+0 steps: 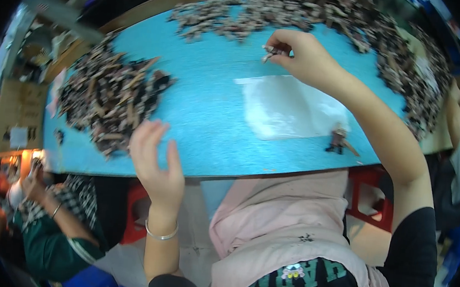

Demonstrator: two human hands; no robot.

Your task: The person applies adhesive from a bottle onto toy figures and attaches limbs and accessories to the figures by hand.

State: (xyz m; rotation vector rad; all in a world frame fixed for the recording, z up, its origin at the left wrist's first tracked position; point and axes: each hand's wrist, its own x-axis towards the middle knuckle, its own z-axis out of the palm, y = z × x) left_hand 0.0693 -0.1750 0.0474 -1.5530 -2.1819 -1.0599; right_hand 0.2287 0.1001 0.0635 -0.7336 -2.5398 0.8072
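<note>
On a bright blue tabletop [199, 124], my right hand [298, 54] is closed in a pinch on a small brown-and-whitish piece [273, 53]; its exact kind is too small to make out. Below that hand lies a flat clear plastic bag [277, 109]. My left hand [157, 162] is raised at the table's front edge, empty, fingers apart. It is nearest to a heap of small dark-brown and tan pieces [116, 95]. One small brown piece [338, 139] lies by the bag's lower right corner.
More similar pieces [252, 14] spread along the far side and down the right [405, 77]. A wooden rim [143, 5] edges the table's back. At left stand a cardboard box [22, 114] and a person in green [55, 237]. Another person's arm [456, 117] shows at right.
</note>
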